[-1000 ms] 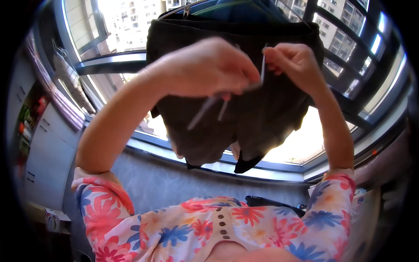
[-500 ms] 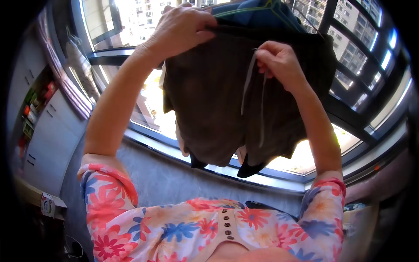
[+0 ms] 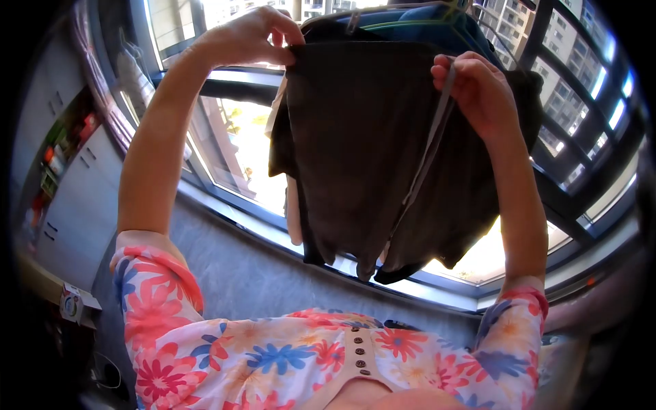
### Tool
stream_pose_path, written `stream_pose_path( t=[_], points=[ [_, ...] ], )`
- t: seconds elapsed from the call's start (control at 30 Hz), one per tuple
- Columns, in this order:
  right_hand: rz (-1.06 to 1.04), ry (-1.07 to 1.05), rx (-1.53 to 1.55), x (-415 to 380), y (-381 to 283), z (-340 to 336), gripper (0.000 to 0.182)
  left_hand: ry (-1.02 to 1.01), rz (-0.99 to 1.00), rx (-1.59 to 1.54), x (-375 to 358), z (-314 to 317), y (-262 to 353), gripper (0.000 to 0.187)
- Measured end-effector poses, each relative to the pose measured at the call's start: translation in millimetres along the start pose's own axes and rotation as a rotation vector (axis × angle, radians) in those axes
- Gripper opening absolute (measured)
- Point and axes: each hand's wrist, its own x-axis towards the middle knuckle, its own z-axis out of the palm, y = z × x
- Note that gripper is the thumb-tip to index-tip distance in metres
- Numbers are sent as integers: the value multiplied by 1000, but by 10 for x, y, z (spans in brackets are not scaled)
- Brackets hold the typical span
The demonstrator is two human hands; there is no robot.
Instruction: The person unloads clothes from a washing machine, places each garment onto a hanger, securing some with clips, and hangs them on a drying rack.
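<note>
Dark shorts [image 3: 369, 150] hang in front of me, with a pale drawstring [image 3: 432, 140] running down their front. My left hand [image 3: 263, 35] pinches the upper left corner of the waistband. At the waistband's right part, my right hand [image 3: 478, 85] is closed on the fabric beside the top of the drawstring. Behind the shorts is a blue garment [image 3: 410, 24] on a green hanger [image 3: 393, 26]. Other dark and pale cloth shows past the shorts' edges, partly hidden by them.
Windows [image 3: 239, 143] with dark frames stand behind the clothes, above a sill [image 3: 273, 242]. At the left are white cabinets [image 3: 82, 212], a curtain [image 3: 102, 89] and a small box [image 3: 76, 305]. Grey floor [image 3: 219, 273] lies below.
My left hand has shifted left and slightly up to the shorts' corner. My right hand has moved right and up, and the waistband now stretches flatter between them.
</note>
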Motion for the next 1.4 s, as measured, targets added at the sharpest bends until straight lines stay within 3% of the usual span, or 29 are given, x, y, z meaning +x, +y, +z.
stream_pose_path(
  t=[0.17,0.3,0.33,0.4,0.53,0.67,0.7,0.8,0.83,0.93,0.97,1.07,1.23,1.27,1.4],
  points=[
    [5,-33,-2,13,56,-1,9,226,104,-209,35,-186,-188,10],
    [-31,4,-65,68,51,22,9,366,105,-9,76,-20,-122,9],
    [-44,26,-93,84,39,29,9,369,72,105,64,2,9,8],
    [-178,138,-311,143,28,16,10,299,211,534,83,-59,120,8],
    [-262,288,-623,216,-22,-299,12,224,177,387,219,77,223,9],
    [-736,541,-1137,459,-132,-349,21,139,103,52,208,-24,153,12],
    [-654,569,-1148,449,-210,-366,33,94,73,-22,215,-42,152,11],
    [-588,741,-1136,534,-316,-470,42,52,3,-147,230,-81,179,11],
    [-672,657,-1036,648,-273,-584,46,30,9,-150,238,-97,195,11],
    [-462,499,-1084,713,-219,-696,47,5,-68,-135,270,-116,209,14],
    [-531,466,-1034,705,-230,-693,47,4,-111,-128,273,-135,206,15],
    [-123,461,-942,473,-531,-347,47,-6,-83,-151,306,-320,163,14],
    [-45,439,-942,581,-501,-518,46,-17,-93,-55,644,-633,214,14],
    [-40,437,-947,574,-488,-509,46,63,-101,-28,714,-607,257,18],
    [-85,384,-985,568,-494,-497,48,-18,-116,-51,871,-334,342,17]
  ],
)
